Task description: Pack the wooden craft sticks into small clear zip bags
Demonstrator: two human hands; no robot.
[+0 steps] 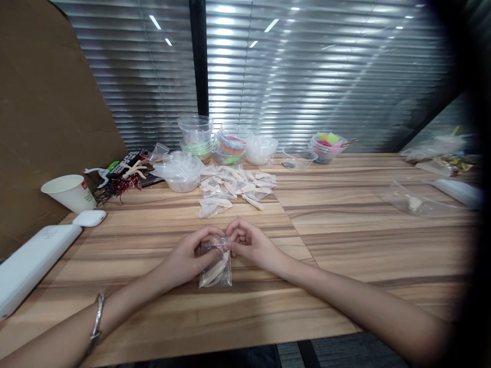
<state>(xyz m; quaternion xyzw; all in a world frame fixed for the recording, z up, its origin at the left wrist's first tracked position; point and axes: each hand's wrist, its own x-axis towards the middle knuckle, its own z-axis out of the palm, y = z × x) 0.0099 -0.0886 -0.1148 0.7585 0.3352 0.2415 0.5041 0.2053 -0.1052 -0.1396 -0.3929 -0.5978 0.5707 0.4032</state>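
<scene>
Both hands meet over a small clear plastic bag (226,278) near the front of the wooden table. Inside the bag lie pale, slender pieces, too small to name. My left hand (194,255) pinches the bag's top edge between thumb and fingers. My right hand (251,244) is closed at the upper right corner of the same bag, thumb against curled fingers. Beyond the hands, a loose pile of similar filled bags (233,186) is spread on the table.
Behind the pile stand stacked clear tubs (195,133) and a bowl of plastic bags (182,176). A paper cup (71,191), a white case (90,218) and a long white box (36,268) line the left. A bag (433,204) lies at right on the table (364,260).
</scene>
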